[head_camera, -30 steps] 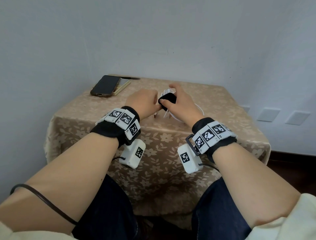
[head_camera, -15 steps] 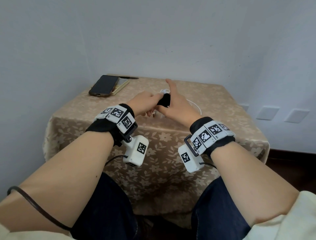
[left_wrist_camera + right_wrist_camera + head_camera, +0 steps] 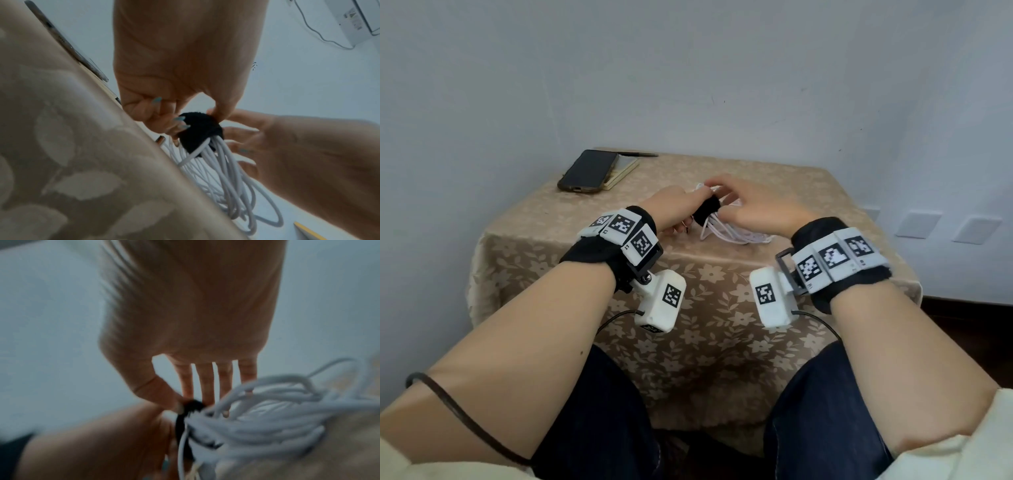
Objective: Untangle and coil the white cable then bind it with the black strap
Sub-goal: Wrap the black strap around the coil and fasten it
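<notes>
The white cable is gathered into a loose coil on the tablecloth near the table's front edge. A black strap wraps one end of the bundle. My left hand pinches the strap between thumb and curled fingers. My right hand is over the coil with straight, spread fingers. Its thumb tip touches the strap; this view is blurred. A metal plug end shows beside the strap.
A dark phone lies on a notebook with a pen at the table's back left corner. Walls close in behind and to the left. Wall sockets sit low on the right wall.
Both hands have come nearer the front edge with the strapped bundle. My right fingers, raised half a second ago, now spread low over the coil. The cable loops show more.
</notes>
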